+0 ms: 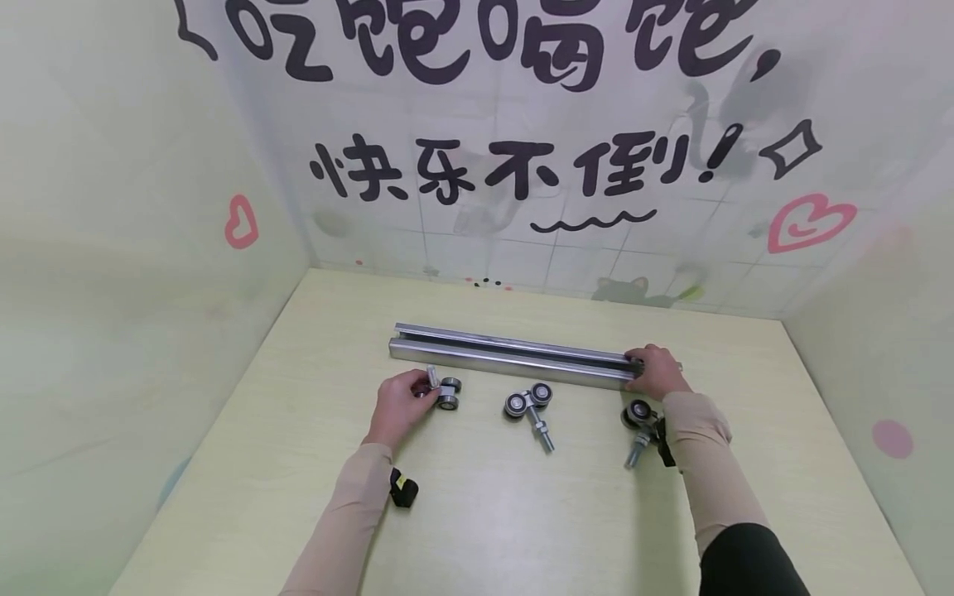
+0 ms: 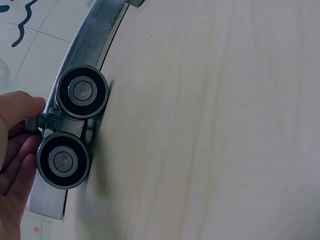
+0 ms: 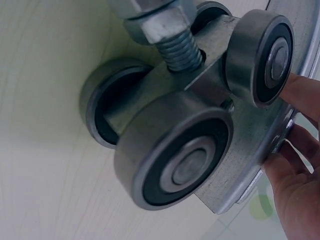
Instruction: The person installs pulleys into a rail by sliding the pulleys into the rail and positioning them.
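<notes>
My left hand (image 1: 397, 410) pinches the threaded bolt of a four-wheeled roller trolley (image 1: 449, 392) between thumb and fingers. In the left wrist view, two black-and-silver wheels of this trolley (image 2: 82, 92) face the camera, overlapping the rail behind. A long steel channel rail (image 1: 514, 362), its slot facing up, lies across the table beyond the hands. My right hand (image 1: 658, 372) grips the rail's right end, thumb on the near side and fingers over the far side. Close before the right wrist camera is another roller trolley (image 3: 172, 150), lying near the right wrist with its bolt toward me.
A third roller trolley (image 1: 529, 404) with a bolt and nuts lies between the hands, in front of the rail. The pale wooden table (image 1: 507, 513) is enclosed by printed curtains (image 1: 477, 223) at the back and both sides.
</notes>
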`<state>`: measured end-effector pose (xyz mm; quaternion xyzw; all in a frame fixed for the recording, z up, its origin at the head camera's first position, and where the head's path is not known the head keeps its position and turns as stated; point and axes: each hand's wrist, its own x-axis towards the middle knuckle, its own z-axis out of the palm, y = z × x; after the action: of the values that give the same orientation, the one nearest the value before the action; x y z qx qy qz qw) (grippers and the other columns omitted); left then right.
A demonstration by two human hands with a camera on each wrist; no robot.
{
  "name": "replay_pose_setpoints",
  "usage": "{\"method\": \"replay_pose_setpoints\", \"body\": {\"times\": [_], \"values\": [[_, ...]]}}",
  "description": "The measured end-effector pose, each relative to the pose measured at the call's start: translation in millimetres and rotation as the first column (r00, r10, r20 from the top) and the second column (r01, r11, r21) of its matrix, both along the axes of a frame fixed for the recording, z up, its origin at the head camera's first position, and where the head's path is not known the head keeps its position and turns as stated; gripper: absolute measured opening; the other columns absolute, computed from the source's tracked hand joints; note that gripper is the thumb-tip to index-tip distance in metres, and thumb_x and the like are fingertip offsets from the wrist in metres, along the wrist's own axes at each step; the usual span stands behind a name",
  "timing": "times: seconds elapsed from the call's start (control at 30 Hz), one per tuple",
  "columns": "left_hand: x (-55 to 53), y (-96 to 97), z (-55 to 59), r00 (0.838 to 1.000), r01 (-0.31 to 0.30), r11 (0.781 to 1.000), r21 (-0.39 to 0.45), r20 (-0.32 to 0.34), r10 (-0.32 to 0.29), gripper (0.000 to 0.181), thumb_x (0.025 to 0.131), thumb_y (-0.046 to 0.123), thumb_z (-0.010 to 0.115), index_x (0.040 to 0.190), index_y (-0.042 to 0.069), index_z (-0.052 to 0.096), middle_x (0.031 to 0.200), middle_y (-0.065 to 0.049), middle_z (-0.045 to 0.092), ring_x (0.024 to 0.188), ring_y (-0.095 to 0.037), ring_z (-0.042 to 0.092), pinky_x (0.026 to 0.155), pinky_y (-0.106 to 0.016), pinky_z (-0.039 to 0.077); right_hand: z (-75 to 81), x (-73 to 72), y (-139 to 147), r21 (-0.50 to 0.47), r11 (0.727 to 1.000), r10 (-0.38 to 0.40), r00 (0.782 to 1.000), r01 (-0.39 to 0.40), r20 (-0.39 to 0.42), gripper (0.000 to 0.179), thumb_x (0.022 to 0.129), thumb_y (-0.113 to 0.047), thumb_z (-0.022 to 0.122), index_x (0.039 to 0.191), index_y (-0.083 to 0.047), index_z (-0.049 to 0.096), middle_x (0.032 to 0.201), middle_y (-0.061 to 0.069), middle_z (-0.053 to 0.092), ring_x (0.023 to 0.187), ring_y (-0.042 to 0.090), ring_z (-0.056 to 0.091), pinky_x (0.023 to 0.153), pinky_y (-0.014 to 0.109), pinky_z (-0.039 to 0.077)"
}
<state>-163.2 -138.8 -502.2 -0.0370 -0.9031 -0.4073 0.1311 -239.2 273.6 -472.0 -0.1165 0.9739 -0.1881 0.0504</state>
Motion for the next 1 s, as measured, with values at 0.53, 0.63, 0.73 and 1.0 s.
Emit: {"method": "replay_pose_setpoints", "body": {"times": [0.53,0.63,0.73,1.0], "values": [[-2.4,-6.1,3.7,0.998,-0.025,0.998,0.056,0.053,0.022,0.017,0.071,0.009,0.073,0.086,0.002,0.069,0.077,-0.009,0.069,0.068,-0.017,0.064,0.064,-0.028,0.054,1.2,0.4,-2.0,0.015,1.000,-0.007,1.000,0.007,-0.006,0.054,0.065,-0.007,0.077,0.113,0.006,0.057,0.104,0.027,0.054,0.097,0.046,0.048,0.082,0.054,0.042],[-2.9,-11.1,3.3,0.997,-0.029,0.998,0.063,0.068,0.025,0.017,0.071,0.010,0.073,0.086,0.002,0.069,0.077,-0.009,0.069,0.069,-0.017,0.064,0.065,-0.028,0.054,2.0,0.6,-2.6,0.017,1.000,-0.008,1.000,0.008,-0.006,0.054,0.065,-0.007,0.077,0.114,0.006,0.057,0.104,0.027,0.055,0.097,0.046,0.048,0.082,0.054,0.042],[-3.5,-17.2,3.1,0.997,-0.027,0.998,0.060,0.073,0.023,0.018,0.071,0.010,0.073,0.086,0.002,0.069,0.078,-0.009,0.069,0.069,-0.017,0.064,0.064,-0.028,0.054,1.7,0.7,-2.4,0.015,1.000,-0.006,1.000,0.006,-0.008,0.055,0.065,-0.007,0.077,0.114,0.006,0.056,0.103,0.027,0.055,0.096,0.046,0.048,0.081,0.054,0.042],[-1.7,-28.6,7.2,0.997,-0.020,0.998,0.059,0.075,0.015,0.018,0.071,0.008,0.074,0.086,0.000,0.068,0.078,-0.011,0.068,0.068,-0.018,0.064,0.063,-0.028,0.054,-0.5,0.7,-0.8,0.010,1.000,0.010,1.000,-0.009,-0.027,0.054,0.065,-0.008,0.077,0.113,0.007,0.057,0.101,0.026,0.055,0.094,0.044,0.048,0.079,0.053,0.042]]}}
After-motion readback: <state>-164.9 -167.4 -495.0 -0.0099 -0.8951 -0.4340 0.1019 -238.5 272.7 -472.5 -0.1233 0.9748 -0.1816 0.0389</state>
